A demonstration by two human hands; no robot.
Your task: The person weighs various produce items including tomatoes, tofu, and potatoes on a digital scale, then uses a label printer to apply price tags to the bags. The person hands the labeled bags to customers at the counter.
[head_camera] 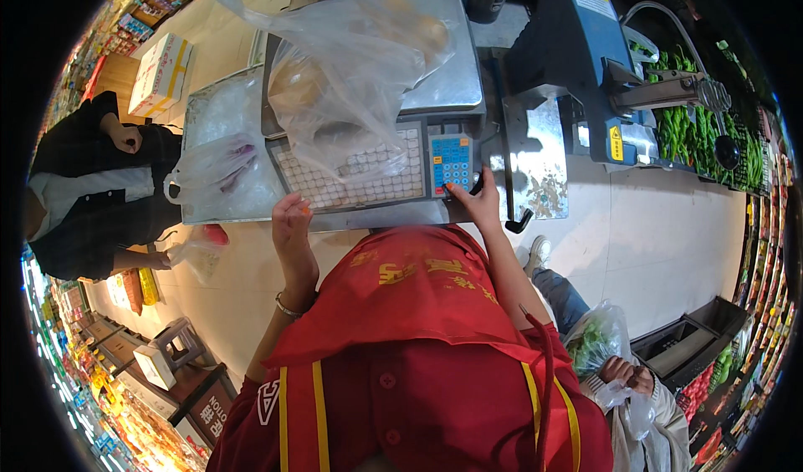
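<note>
My right hand [482,203] is at the right front corner of a weighing scale, its thumb on the lower keys of the blue keypad [450,161]. Its other fingers rest along the scale's side. Loosely curled, my left hand [292,227] is by the scale's left front edge and shows nothing held. A thin translucent plastic bag [361,89] with yellowish, rounded produce lies over the metal weighing plate [442,92]. Its slack film droops across the grid of white keys [408,180], hiding part of it. What the produce is, I cannot tell.
Left of the scale, another clear bag [219,165] lies on a metal tray [194,212]. A blue machine [564,64] with a metal arm stands at right, near green peppers [709,139]. One person [100,190] stands at left; another, at lower right, holds bagged greens [596,340].
</note>
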